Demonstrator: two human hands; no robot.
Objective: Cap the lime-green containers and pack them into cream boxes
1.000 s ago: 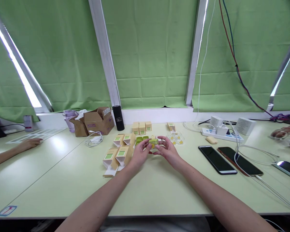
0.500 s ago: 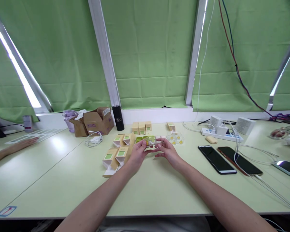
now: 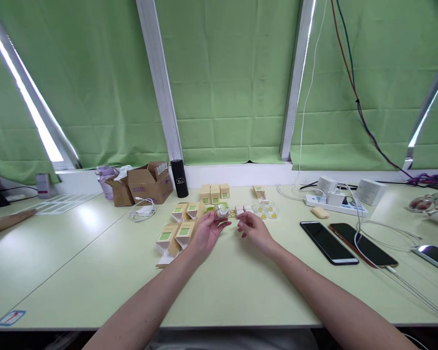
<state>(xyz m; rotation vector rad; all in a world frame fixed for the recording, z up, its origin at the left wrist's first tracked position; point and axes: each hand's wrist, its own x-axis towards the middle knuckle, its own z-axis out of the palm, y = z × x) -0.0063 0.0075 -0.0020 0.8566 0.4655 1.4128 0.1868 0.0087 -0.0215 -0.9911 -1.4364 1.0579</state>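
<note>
My left hand (image 3: 206,231) is closed around a small clear plastic case (image 3: 222,210) with green on it and something whitish inside. The case is held tilted above the table. My right hand (image 3: 254,229) hovers just to its right, fingers loosely curled and apart, with nothing visible in them. Beyond that hand lie small white blocks (image 3: 244,210) and a clear tray (image 3: 268,210) with yellow spots. Beside my left hand, several open beige cartons with green labels (image 3: 184,232) lie on the table. Green pieces (image 3: 209,209) are partly hidden behind the case.
Farther back stand closed small cartons (image 3: 214,193), a black cylinder (image 3: 179,178) and a brown cardboard box (image 3: 150,183). On the right are phones (image 3: 329,242), cables and a power strip (image 3: 336,204). Another person's hand (image 3: 12,221) rests at far left.
My right hand has drawn away from the case, its fingers curling more. My left hand has turned the case, and whitish contents now show through it. The other person's hand has moved left.
</note>
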